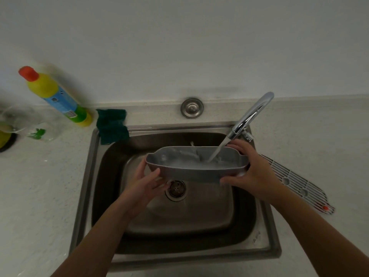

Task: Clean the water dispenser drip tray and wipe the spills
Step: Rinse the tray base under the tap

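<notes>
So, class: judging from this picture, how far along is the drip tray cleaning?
Done: the grille is off, lying on the counter. In hand: both hands hold the drip tray over the sink under running tap water. Left: wiping spills; the green cloth lies unused.

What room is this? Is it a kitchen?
Probably a kitchen or pantry corner: a steel sink set in a pale counter, a running tap, and a bottle of cleaner beside a green cloth.

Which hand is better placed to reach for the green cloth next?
Left, probably. The green cloth hangs over the sink's far-left corner, on the left hand's side. The right hand grips the drip tray's opposite end, beneath the faucet.
</notes>
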`<state>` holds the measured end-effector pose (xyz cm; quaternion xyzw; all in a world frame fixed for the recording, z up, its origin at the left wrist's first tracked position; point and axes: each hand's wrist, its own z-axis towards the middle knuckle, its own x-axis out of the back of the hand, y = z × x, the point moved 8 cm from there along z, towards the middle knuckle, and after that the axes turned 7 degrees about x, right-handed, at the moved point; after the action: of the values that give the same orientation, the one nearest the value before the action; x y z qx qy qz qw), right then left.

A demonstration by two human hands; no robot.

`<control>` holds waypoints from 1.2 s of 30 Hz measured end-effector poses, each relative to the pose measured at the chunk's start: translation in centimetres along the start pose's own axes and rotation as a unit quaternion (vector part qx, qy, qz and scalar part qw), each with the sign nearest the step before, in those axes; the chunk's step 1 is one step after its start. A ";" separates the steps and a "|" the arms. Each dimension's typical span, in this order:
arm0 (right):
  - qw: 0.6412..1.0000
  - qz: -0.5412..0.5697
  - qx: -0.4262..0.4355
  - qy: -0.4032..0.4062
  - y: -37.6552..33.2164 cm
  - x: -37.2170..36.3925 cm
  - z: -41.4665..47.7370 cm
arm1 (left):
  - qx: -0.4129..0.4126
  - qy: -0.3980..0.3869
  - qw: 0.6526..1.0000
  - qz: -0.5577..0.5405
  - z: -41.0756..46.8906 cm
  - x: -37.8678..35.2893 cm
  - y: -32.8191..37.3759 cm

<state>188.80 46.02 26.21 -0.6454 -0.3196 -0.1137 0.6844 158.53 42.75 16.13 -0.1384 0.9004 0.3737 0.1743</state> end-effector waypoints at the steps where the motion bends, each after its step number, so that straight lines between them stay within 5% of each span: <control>1: 1.000 -0.018 0.012 0.005 -0.3 -0.1 0.0 | 0.001 -0.003 1.000 -0.031 0.1 -0.3 0.0; 11: 0.995 -0.039 -0.004 0.096 -0.4 -2.5 -2.6 | 0.048 0.022 0.992 -0.116 0.8 -5.6 -3.2; 18: 0.981 -0.137 -0.033 -0.133 3.1 -2.2 -2.1 | -0.059 0.120 0.987 -0.088 -0.2 -3.6 -0.2; 23: 0.980 -0.169 -0.087 -0.050 4.0 0.6 1.9 | -0.167 0.161 0.972 0.034 -2.1 -2.9 3.8; 32: 0.973 -0.175 -0.150 -0.003 5.1 1.0 4.2 | -0.273 0.160 0.886 0.339 -3.6 -4.9 7.1; 36: 0.972 -0.179 -0.150 0.013 5.2 1.6 4.5 | -0.311 0.165 0.791 0.501 -4.4 -5.9 7.8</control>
<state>191.65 51.51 22.79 -0.6714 -0.3998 -0.2894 0.5528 159.99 45.61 26.37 0.2255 0.6939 0.6399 -0.2413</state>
